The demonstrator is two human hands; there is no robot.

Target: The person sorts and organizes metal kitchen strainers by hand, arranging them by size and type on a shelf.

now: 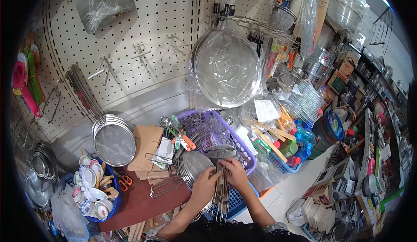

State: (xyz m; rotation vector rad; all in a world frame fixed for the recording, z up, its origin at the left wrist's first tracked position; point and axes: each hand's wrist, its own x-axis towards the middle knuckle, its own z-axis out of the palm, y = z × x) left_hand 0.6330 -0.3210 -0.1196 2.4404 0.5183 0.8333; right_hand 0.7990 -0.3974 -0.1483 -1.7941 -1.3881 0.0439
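Observation:
In the head view my left hand (206, 186) has its fingers bent together at the handles of a bundle of metal strainers (221, 150). Opposite it, my right hand (236, 174) pinches the same handles just below the round heads. The long wire handles hang down between both hands toward my body. Just left of the bundle lies a stack of round mesh strainers (193, 165), their looped handles pointing left over the table. Behind the hands stands a purple plastic basket (239, 138) with metal utensils inside.
Orange-handled scissors (126, 179) and brown cardboard (147, 134) lie on the red table (167, 198). A blue tub (115, 203) of small ladles stands left. Large sieves (227, 68) in plastic hang on the pegboard (160, 12). Crowded shelves line the right side, where another person sits farther back.

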